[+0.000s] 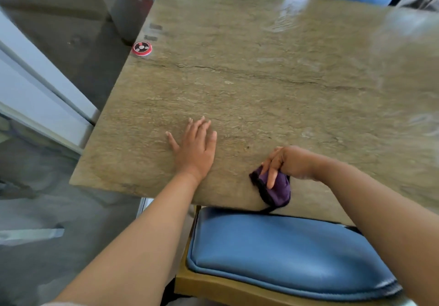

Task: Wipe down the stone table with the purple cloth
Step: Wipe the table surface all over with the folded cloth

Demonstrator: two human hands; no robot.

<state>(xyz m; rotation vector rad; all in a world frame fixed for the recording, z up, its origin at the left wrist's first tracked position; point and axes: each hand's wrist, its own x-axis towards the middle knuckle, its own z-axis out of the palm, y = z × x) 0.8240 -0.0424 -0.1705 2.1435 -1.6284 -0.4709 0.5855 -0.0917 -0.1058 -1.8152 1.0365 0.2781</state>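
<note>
- The right hand (pixel 288 163) pinches the bunched purple cloth (pixel 275 188) at the near edge of the stone table (pixel 261 73), its fingers curled round the fabric.
- The left hand (pixel 196 147) lies flat and empty on the stone, fingers spread, bracing.
- A good wipe likely needs the cloth spread flatter under the palm, then long overlapping strokes toward the far side.
- The red disc (pixel 141 48) at the far-left edge should be skirted or lifted.

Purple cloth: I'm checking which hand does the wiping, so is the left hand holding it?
No, the right hand grips the purple cloth, while the left hand rests flat on the stone table.
</note>
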